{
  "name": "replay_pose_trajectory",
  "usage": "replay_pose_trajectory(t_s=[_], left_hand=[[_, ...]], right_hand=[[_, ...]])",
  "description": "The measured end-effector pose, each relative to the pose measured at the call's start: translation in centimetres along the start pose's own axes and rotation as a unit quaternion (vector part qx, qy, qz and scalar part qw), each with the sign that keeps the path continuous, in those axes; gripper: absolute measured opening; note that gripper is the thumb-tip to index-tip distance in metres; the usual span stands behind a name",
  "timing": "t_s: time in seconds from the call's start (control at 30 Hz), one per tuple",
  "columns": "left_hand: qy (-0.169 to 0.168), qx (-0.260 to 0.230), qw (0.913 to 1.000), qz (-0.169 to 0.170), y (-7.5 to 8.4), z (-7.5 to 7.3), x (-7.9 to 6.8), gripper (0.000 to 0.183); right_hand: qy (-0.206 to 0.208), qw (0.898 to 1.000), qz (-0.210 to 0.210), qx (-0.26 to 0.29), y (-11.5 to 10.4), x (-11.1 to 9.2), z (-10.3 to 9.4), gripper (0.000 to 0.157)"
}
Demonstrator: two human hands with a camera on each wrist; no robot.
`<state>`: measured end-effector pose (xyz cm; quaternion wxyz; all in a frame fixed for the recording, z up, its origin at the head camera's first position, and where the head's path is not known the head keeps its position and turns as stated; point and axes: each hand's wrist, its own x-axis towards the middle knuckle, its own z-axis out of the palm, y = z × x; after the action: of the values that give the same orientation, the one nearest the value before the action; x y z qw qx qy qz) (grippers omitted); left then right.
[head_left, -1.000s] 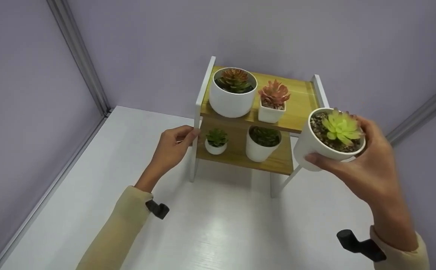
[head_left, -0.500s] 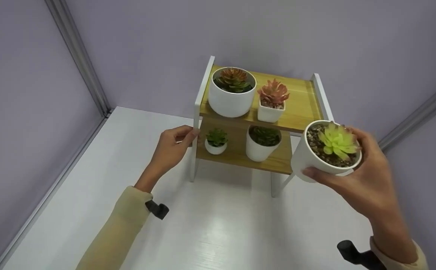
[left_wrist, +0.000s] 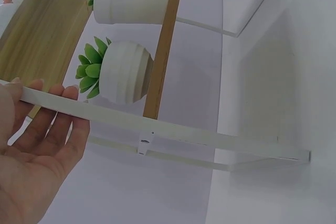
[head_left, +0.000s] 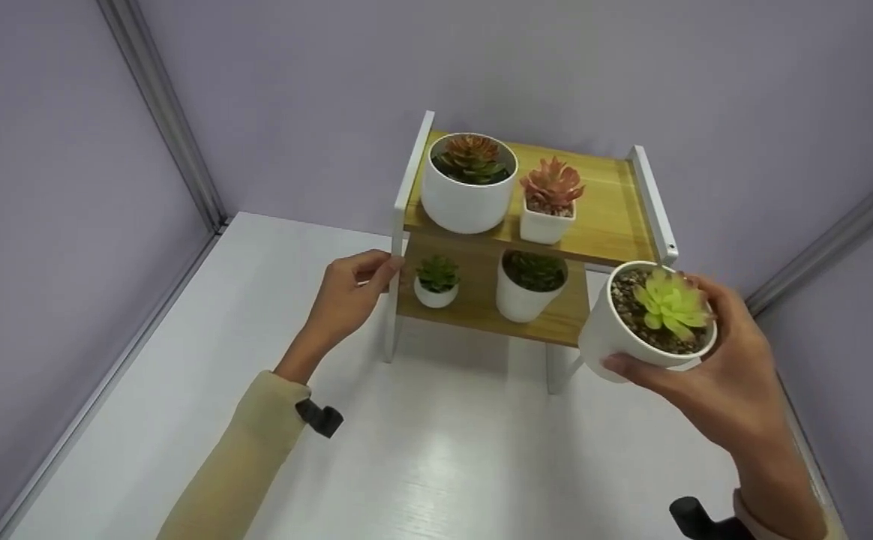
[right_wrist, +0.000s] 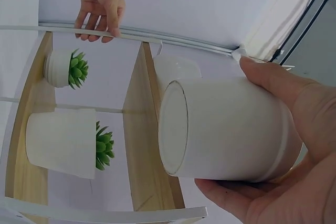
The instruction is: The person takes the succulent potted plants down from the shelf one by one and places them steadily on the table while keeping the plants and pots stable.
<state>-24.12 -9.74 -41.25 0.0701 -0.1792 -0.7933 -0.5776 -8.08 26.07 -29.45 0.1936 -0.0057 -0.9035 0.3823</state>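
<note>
My right hand (head_left: 733, 367) grips a white round pot (right_wrist: 226, 129) holding a yellow-green succulent (head_left: 673, 306), thumb on the near side. The pot is tilted, in front of the right end of a two-tier shelf, and its base shows in the right wrist view. At the shelf's left side, my left hand (head_left: 354, 296) pinches the white frame post (left_wrist: 115, 114) between thumb and fingers. On the upper board (head_left: 609, 202) stand a wide white pot (head_left: 466, 202) with a reddish-green succulent and a small square pot (head_left: 545, 227) with a pink one.
The lower board (head_left: 466, 313) carries a small white pot (head_left: 436, 296) and a taller white pot (head_left: 524, 298), both with green succulents. Behind the shelf rises a pale wall (head_left: 316, 112). Side panels stand left and right, and white floor (head_left: 436, 450) lies in front.
My right hand has lowered the succulent pot and drawn it slightly left, uncovering the front end of the right rail. My left hand keeps its place on the post.
</note>
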Motion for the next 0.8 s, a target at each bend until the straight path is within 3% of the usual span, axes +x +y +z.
replay_pose_trajectory(t_s=[0.8], left_hand=[[0.008,-0.004,1.0,0.003,-0.3,0.2,-0.1,0.034]], right_hand=[[-0.027,0.999,0.002,0.022,3.4,-1.5,1.3,0.101]])
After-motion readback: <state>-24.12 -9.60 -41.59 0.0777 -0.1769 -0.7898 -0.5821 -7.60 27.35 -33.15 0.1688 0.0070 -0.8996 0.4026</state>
